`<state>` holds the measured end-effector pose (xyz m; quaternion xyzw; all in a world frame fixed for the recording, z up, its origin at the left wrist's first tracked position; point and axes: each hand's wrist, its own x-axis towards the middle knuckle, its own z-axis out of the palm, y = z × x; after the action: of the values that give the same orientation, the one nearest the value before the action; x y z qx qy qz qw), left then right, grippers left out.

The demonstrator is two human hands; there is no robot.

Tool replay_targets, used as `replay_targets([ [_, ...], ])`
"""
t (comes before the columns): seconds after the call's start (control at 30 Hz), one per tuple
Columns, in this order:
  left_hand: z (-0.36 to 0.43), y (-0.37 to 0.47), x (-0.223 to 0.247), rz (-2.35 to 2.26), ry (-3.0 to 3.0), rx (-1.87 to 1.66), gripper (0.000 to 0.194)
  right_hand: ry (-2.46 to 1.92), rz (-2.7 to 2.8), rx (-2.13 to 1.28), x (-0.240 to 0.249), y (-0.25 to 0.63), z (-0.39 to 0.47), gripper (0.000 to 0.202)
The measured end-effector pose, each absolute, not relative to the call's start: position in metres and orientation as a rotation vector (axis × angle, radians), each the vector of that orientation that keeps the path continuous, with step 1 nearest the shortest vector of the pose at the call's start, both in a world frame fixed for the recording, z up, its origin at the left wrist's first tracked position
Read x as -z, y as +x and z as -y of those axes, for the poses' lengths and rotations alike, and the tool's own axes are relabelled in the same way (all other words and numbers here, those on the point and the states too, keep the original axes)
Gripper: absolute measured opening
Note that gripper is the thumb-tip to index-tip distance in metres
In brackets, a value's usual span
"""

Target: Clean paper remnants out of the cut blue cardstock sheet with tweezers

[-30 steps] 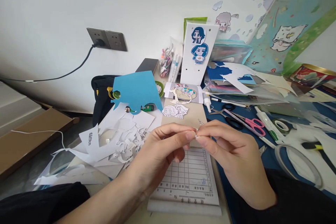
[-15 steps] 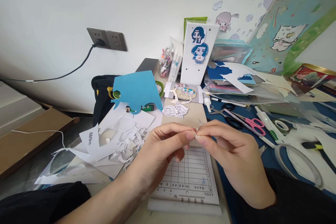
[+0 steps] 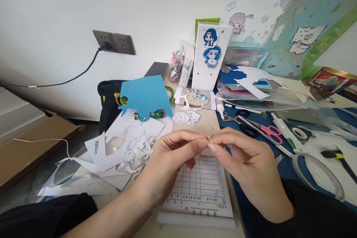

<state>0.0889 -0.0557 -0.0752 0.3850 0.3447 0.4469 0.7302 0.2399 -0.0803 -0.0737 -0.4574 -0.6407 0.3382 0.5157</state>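
Note:
My left hand [image 3: 178,152] and my right hand [image 3: 245,160] meet fingertip to fingertip over a printed form pad [image 3: 200,193]. Thumb and forefinger of each are pinched together. Between them shows a tiny whitish bit, mostly hidden by the fingertips and too small to name. Just beyond the hands lie paper cutouts of two drawn figures [image 3: 186,118] on a beige board [image 3: 209,119]. Behind those is a coloured picture cutout [image 3: 195,98]. A small pointed metal piece [image 3: 213,129] shows above my right fingers.
Paper scraps [image 3: 136,152] heap up at the left, below a cut blue sheet [image 3: 147,95]. On the right lie black scissors [image 3: 245,122], pink scissors [image 3: 270,132], a glue tube [image 3: 287,132], a tape ring [image 3: 318,174] and black-yellow pliers [image 3: 340,160]. A white stand [image 3: 209,78] rises behind.
Both hands keep the same pinch in nearly the same place. Only a very slight shift of fingers and view shows.

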Motion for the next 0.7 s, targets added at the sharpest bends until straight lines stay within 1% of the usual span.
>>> replay_targets([
  [0.43, 0.0550, 0.0889, 0.0746, -0.783, 0.797, -0.958, 0.008, -1.131, 1.538, -0.809, 0.0743, 0.2406, 0.0799, 0.009],
  [0.7, 0.0554, 0.0894, 0.0747, -0.785, 0.842, -0.997, 0.005, -1.132, 1.539, -0.811, 0.0745, 0.2409, 0.0805, 0.009],
])
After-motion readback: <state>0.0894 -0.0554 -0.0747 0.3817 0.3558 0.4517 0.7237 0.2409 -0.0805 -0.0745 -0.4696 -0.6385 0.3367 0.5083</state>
